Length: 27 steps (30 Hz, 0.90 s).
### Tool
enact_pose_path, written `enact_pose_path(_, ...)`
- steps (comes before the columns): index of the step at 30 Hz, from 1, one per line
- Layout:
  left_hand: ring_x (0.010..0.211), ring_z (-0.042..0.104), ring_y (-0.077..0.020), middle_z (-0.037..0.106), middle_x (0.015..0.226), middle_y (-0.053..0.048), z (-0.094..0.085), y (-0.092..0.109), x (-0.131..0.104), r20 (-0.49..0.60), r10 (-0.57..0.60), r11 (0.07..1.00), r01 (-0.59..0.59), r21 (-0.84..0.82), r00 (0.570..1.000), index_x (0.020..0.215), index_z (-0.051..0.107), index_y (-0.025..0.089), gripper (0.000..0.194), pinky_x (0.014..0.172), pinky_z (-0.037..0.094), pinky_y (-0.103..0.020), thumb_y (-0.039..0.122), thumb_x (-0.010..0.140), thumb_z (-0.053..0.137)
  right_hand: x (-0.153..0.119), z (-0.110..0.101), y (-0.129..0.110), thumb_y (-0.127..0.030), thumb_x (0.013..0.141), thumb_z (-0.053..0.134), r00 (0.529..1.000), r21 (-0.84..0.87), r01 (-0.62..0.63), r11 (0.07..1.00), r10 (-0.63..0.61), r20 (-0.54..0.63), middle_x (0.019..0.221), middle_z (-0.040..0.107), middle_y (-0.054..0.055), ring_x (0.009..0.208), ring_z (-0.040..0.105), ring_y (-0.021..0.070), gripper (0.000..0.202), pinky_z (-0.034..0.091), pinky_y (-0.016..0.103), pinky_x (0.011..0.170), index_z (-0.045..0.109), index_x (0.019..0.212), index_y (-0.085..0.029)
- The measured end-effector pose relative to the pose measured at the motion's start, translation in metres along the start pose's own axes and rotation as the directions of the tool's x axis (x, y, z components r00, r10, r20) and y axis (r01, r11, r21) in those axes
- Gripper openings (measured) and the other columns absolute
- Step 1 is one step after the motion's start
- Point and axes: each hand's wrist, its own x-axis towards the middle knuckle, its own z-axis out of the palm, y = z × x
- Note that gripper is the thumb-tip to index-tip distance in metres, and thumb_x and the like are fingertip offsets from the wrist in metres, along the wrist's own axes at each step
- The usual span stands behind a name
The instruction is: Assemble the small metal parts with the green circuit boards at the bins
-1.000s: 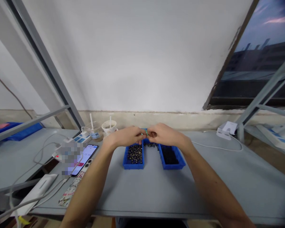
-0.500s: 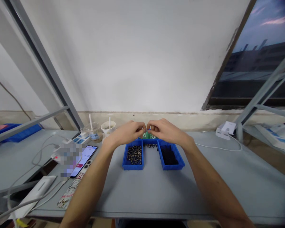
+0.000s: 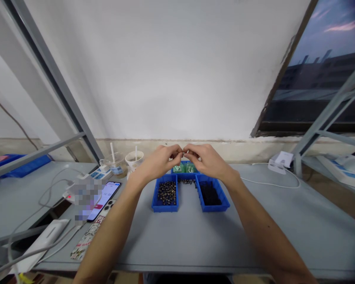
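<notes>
My left hand (image 3: pixel 165 161) and my right hand (image 3: pixel 203 157) meet fingertip to fingertip above the bins. Both are closed in a pinch around something tiny, too small to name. Under them is a back blue bin (image 3: pixel 174 174) with green-looking packets (image 3: pixel 190 167), partly covered by the fingers. Nearer to me on the left, a blue bin (image 3: pixel 165 209) holds many small brassy and dark metal pieces (image 3: pixel 167 192). A second blue bin (image 3: pixel 215 208), on the right, is filled with small black pieces (image 3: pixel 210 193). Dark screw-like parts (image 3: pixel 188 182) lie between these two bins.
To the left are a phone (image 3: pixel 106 199), a patterned phone case (image 3: pixel 87 240), a power strip (image 3: pixel 101 173), cables and two drink cups, one a white cup (image 3: pixel 134 157) with a straw. At the right a white cable (image 3: pixel 272 185) runs to a small white box (image 3: pixel 279 163). Metal frame posts flank the desk.
Both hands have risen slightly, fingertips still together, and more of the back bin with its green packets shows. The bins stay in place.
</notes>
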Motion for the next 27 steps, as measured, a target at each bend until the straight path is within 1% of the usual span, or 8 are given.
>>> enact_pose_path(6,0.072,0.064,-0.0131,0.074,0.081,-0.001,0.000,0.002,-0.002,-0.005,0.008,1.000,-0.008,-0.016,1.000,0.091,0.065,0.019,0.025,0.070,0.045,-0.027,0.029,0.102,0.045,0.000,0.001,-0.001,-0.022,0.101,0.050,1.000,0.002,0.014,1.000,-0.014,-0.020,0.073,0.061,-0.001,0.063,0.047,0.0104,0.018,0.034,0.026,0.065,0.066,0.096,-0.018)
enact_pose_path(12,0.072,0.064,-0.0129,0.074,0.080,0.001,0.000,0.004,-0.002,-0.030,0.015,1.000,-0.015,-0.001,0.999,0.096,0.068,0.020,0.027,0.072,0.046,-0.027,0.030,0.103,0.044,-0.001,0.002,0.000,-0.026,0.102,0.048,0.998,0.028,0.017,0.999,-0.015,-0.062,0.070,0.057,-0.002,0.062,0.046,0.0106,0.021,0.033,0.026,0.064,0.065,0.094,-0.018)
enact_pose_path(18,0.071,0.064,-0.0125,0.072,0.077,0.002,-0.001,0.002,-0.001,-0.042,0.051,0.998,-0.049,0.049,0.998,0.092,0.068,0.021,0.027,0.073,0.045,-0.026,0.030,0.103,0.045,0.001,0.008,-0.003,-0.026,0.100,0.049,0.993,0.060,-0.044,0.997,0.051,-0.110,0.062,0.051,-0.003,0.058,0.042,0.0109,0.024,0.029,0.028,0.061,0.061,0.082,-0.018)
enact_pose_path(23,0.071,0.064,-0.0130,0.072,0.076,0.002,0.000,-0.001,-0.001,-0.054,0.063,0.996,-0.059,0.073,0.997,0.095,0.069,0.021,0.027,0.073,0.045,-0.026,0.031,0.104,0.046,0.003,0.015,-0.003,-0.028,0.098,0.050,0.984,0.173,-0.092,0.981,0.116,-0.133,0.059,0.048,-0.005,0.056,0.040,0.0107,0.025,0.029,0.027,0.059,0.059,0.077,-0.019)
enact_pose_path(25,0.070,0.064,-0.0131,0.072,0.075,0.002,0.001,0.000,0.000,-0.063,0.063,0.995,-0.058,0.084,0.996,0.095,0.069,0.021,0.027,0.071,0.044,-0.026,0.032,0.104,0.046,0.004,0.014,-0.004,-0.029,0.098,0.050,0.983,0.227,-0.107,0.968,0.137,-0.122,0.058,0.049,-0.004,0.056,0.041,0.0108,0.026,0.030,0.027,0.059,0.058,0.076,-0.019)
enact_pose_path(27,0.069,0.063,-0.0134,0.071,0.075,0.001,0.001,0.000,0.000,-0.064,0.059,0.993,-0.052,0.103,0.996,0.097,0.070,0.021,0.028,0.069,0.043,-0.026,0.032,0.104,0.045,0.004,0.010,-0.005,-0.029,0.099,0.048,0.986,0.254,-0.128,0.959,0.151,-0.075,0.061,0.052,-0.004,0.058,0.044,0.0110,0.027,0.032,0.027,0.059,0.057,0.076,-0.018)
